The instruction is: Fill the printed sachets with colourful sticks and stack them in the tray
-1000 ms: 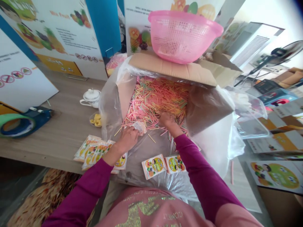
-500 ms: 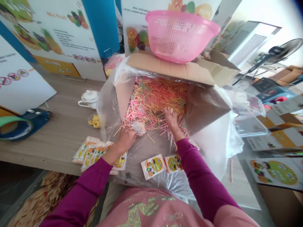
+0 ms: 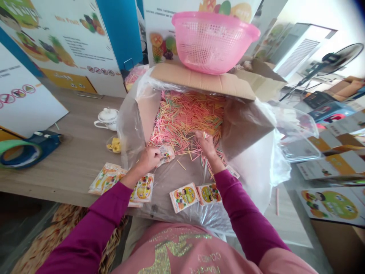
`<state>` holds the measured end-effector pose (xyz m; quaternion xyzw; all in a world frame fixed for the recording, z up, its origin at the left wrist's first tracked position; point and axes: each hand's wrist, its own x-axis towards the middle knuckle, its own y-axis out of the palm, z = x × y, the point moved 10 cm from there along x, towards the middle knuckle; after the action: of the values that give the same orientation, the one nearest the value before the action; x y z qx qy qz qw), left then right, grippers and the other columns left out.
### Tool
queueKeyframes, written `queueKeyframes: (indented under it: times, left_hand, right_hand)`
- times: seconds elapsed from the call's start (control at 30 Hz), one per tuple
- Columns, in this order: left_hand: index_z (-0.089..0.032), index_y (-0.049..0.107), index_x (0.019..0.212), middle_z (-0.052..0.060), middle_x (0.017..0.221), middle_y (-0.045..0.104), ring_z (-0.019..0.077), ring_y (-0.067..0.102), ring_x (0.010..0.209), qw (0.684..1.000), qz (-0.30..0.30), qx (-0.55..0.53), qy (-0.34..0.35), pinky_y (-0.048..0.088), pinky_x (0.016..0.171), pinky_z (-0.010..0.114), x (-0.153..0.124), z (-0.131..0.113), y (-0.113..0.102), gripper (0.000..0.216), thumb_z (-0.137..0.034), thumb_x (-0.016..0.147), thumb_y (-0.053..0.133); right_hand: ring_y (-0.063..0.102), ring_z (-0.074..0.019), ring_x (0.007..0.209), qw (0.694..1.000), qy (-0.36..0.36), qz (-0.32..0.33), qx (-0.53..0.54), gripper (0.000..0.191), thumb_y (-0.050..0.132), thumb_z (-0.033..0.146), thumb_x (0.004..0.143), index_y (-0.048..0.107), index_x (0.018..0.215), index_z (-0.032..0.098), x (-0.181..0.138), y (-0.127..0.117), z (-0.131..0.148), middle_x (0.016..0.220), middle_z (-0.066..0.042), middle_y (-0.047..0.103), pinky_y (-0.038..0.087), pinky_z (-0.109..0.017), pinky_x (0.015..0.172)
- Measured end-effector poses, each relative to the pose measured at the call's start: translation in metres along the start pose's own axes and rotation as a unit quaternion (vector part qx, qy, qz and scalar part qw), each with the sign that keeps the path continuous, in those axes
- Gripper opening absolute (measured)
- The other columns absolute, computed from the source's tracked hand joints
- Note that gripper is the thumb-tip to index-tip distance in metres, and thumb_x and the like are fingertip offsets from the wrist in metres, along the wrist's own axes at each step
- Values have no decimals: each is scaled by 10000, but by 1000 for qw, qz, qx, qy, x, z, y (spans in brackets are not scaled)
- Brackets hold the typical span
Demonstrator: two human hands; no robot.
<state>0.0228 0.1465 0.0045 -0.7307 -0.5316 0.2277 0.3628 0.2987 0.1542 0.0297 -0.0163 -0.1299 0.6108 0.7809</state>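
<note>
Pinching a small printed packet (image 3: 166,154) is the left grip (image 3: 148,160), closed on it, while the right grip (image 3: 207,144), nearly shut, is apparently holding a few coloured sticks (image 3: 204,135). A large heap of sticks (image 3: 185,118) is remaining in the plastic-lined carton (image 3: 199,82) beyond both grips; more printed packets (image 3: 184,197) are lying below them, nearer the person.

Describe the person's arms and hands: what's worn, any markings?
The left hand and right hand are bare, with no gloves. Magenta long sleeves run down to the wrists, plain as far as visible. Over them is a pink top with gold glitter lettering on the chest.
</note>
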Motion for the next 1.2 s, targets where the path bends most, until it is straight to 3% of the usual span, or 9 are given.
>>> queueKeyframes:
  times: [0.07,0.13,0.23,0.33,0.47,0.6,0.73,1.0,1.2]
  left_hand:
    - [-200,683,614,-25,615,647,135,577,578,997,-27,-66,-31,414,581,256,-1,0,-10,184,-264,778,737]
    - [-196,702,631,-24,622,661,132,575,580,990,-52,-125,-37,412,578,254,-4,-7,-19,151,-285,735,765]
    - [-194,691,620,-28,590,639,133,565,583,976,-51,-210,-36,431,585,256,-11,-21,-20,210,-344,711,807]
    - [-191,708,633,-28,586,636,134,561,588,958,-35,-283,-37,450,586,259,-18,-32,-13,264,-402,720,841]
    - [-193,748,621,12,693,720,158,620,682,948,-74,-308,1,500,667,285,-25,-44,-15,246,-373,685,903]
    - [-204,761,602,9,663,704,160,609,670,935,-95,-340,23,503,675,301,-28,-50,-14,216,-332,677,918]
    - [-206,800,667,8,709,743,171,639,701,905,-88,-416,2,529,713,323,-31,-48,-2,181,-328,646,932]
    - [-192,815,761,7,780,775,177,690,743,812,-13,-579,-75,579,783,351,-38,-54,35,302,-376,589,982]
    - [-185,793,793,1,772,763,177,686,750,839,-9,-544,-30,576,764,336,-42,-68,35,300,-383,645,964]
  right_hand:
    - [428,-133,550,995,12,-36,95,357,662,535,929,757,992,197,-3,-7,13,576,77,433,466,-293,642]
    - [327,-122,498,984,19,-28,176,358,693,566,903,742,979,219,-10,0,28,526,113,291,448,-291,602]
    - [368,-137,503,970,29,23,238,478,627,689,931,738,960,225,-25,25,51,504,120,200,509,-315,665]
    - [568,-177,642,973,35,84,210,723,432,849,963,767,949,209,-42,54,66,535,54,388,556,-341,754]
    - [708,-253,984,976,25,161,146,874,335,931,937,820,963,205,-58,79,74,908,-96,740,580,-370,851]
    - [685,-285,1200,961,-24,255,102,887,274,917,966,850,1025,245,-69,92,86,1083,-99,786,520,-434,1106]
    - [668,-291,1271,937,-42,336,86,804,378,902,961,848,1095,264,-81,101,91,1133,-88,792,494,-460,1160]
    - [738,-269,1050,949,5,253,189,706,585,844,920,845,1047,201,-73,96,83,1064,-111,818,593,-427,969]
    - [758,-253,985,962,-1,177,206,628,585,779,960,841,1108,225,-74,90,84,1027,-95,822,595,-400,908]
